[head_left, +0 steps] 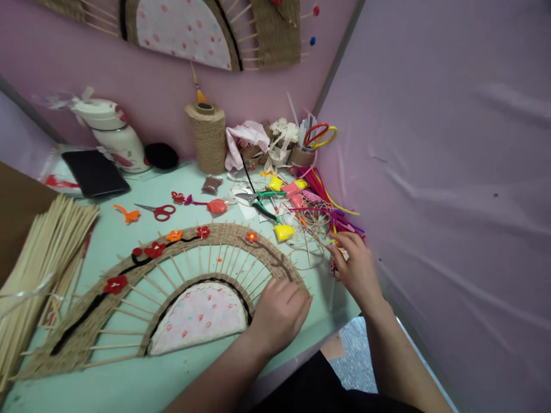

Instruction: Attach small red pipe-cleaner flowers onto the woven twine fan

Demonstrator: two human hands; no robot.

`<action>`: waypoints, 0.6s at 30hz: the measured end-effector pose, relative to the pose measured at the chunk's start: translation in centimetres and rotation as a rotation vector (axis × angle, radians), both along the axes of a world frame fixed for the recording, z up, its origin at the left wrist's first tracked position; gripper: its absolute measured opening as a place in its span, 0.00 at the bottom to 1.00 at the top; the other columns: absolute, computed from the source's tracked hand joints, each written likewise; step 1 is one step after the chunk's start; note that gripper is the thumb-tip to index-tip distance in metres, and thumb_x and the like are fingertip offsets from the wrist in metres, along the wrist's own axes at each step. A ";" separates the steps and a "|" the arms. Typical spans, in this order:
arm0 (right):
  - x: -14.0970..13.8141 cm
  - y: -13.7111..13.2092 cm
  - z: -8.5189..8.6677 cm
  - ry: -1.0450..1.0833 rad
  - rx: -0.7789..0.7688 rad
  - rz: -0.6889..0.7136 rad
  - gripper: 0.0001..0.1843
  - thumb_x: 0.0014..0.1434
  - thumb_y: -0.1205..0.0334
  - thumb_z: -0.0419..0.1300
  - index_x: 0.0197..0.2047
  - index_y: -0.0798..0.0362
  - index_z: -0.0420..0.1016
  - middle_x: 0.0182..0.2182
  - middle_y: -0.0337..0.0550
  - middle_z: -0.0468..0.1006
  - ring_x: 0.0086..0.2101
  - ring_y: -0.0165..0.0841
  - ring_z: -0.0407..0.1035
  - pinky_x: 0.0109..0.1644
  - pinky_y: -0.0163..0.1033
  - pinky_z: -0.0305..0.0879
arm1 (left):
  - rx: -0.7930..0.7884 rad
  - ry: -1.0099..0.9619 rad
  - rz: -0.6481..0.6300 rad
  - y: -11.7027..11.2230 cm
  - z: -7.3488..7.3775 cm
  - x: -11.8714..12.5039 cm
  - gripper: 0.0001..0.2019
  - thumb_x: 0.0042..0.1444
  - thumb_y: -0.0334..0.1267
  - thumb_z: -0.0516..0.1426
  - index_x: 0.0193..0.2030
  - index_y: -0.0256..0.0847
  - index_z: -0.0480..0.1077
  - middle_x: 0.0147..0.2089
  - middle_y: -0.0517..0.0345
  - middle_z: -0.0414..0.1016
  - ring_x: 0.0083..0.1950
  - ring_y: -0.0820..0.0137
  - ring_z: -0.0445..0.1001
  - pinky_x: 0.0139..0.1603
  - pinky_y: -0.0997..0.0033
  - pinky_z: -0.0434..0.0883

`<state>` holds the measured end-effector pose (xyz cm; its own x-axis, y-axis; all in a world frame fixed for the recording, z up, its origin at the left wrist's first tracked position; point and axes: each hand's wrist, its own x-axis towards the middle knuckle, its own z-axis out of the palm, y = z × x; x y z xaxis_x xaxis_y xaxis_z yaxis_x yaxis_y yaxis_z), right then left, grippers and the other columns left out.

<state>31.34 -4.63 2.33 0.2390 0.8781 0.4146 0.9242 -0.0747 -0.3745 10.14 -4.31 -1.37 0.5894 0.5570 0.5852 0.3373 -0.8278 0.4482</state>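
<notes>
A fan-shaped woven piece of jute and wooden sticks lies on the pale green table. Red and orange clay flowers sit along a black branch on it. My left hand rests closed, knuckles up, on the fan's right end. My right hand reaches to the table's right edge with fingers curled among loose jute strands and pipe cleaners; what it pinches is too small to name.
A bundle of sticks lies at left. Red scissors, green pliers, clay packets, a jute spool, a jar and a black phone stand behind. Pink fabric wall at right.
</notes>
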 end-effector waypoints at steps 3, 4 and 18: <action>0.7 1.2 0.6 -0.068 -0.047 -0.045 0.14 0.64 0.56 0.54 0.44 0.52 0.78 0.44 0.50 0.78 0.44 0.41 0.72 0.45 0.43 0.62 | -0.006 -0.063 -0.026 0.2 0.2 -0.5 0.09 0.62 0.32 0.52 0.31 0.38 0.69 0.26 0.58 0.71 0.30 0.69 0.66 0.34 0.66 0.57; 0.8 1.7 0.9 -0.093 -0.096 -0.048 0.13 0.63 0.57 0.55 0.42 0.52 0.78 0.42 0.49 0.78 0.43 0.40 0.72 0.45 0.42 0.61 | -0.013 -0.079 -0.032 0.3 0.3 -0.6 0.09 0.62 0.32 0.52 0.31 0.38 0.69 0.26 0.57 0.71 0.30 0.69 0.66 0.34 0.66 0.57; -3.6 4.5 0.9 -0.344 -0.881 -0.124 0.16 0.63 0.59 0.52 0.34 0.55 0.79 0.35 0.55 0.82 0.40 0.42 0.76 0.40 0.39 0.60 | -0.059 -0.107 -0.053 0.3 0.1 -0.6 0.09 0.61 0.31 0.52 0.30 0.39 0.68 0.26 0.58 0.69 0.30 0.68 0.64 0.32 0.65 0.57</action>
<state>27.69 -0.17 3.24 0.3395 0.8847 -0.3193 0.9398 -0.3051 0.1539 9.59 -4.00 -1.27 0.5550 0.5620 0.6133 0.2411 -0.8143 0.5280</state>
